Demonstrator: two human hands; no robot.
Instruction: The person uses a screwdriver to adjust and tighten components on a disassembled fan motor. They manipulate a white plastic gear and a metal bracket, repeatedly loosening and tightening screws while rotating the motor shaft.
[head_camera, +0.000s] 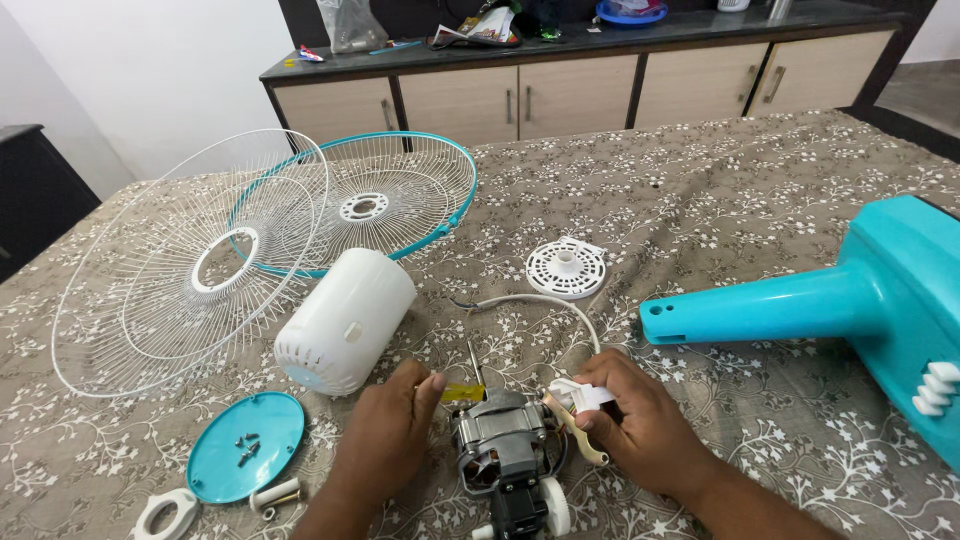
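Fan motor (500, 450) right of motor cover (345, 320)

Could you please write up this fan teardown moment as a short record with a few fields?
Setting: bed covered with a floral sheet
Left hand: grips a yellow-handled screwdriver, tip at the motor
Right hand: holds a white plastic piece beside the motor
Motor: bare, between both hands
Motor cover: white, lying on its side
Grilles: two wire guards, overlapping, far left
Teal cap: holds loose screws
Fan base: teal, at right
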